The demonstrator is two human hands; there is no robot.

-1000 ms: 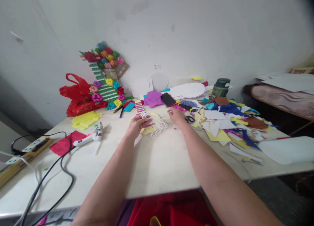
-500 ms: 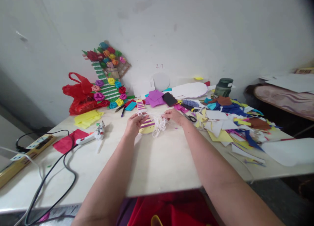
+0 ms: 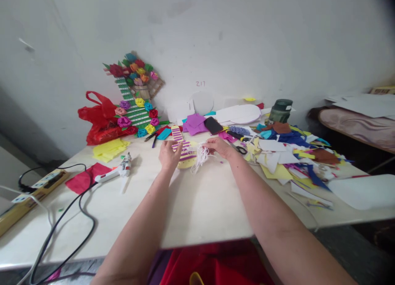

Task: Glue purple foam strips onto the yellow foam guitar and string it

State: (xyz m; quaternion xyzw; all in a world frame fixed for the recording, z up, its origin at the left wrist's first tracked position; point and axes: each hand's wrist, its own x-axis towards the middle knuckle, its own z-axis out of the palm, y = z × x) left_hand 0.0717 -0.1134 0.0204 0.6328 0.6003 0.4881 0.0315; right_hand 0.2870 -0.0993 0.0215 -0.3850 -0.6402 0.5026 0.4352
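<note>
A loose bundle of white string (image 3: 201, 158) hangs from the pinched fingers of my right hand (image 3: 217, 147). Just below and behind it lies a guitar-like cutout (image 3: 187, 157), yellow with purple and white stripes, partly covered by the string. My left hand (image 3: 169, 154) is at the cutout's left side, thumb and fingers apart, with no string seen in it; whether it touches the cutout I cannot tell.
A hot glue gun (image 3: 124, 168) lies to the left near a power strip (image 3: 46, 182), its cable crossing the table. Paper scraps (image 3: 282, 153), scissors (image 3: 241, 150) and a green bottle (image 3: 280, 110) are on the right. Behind stand flower crafts (image 3: 138, 112), a red bag (image 3: 101, 120) and a phone (image 3: 212, 125).
My left hand has let go of the string and its fingers have parted. The string now hangs from my right hand alone, gathered closer to it, and more of the striped cutout shows.
</note>
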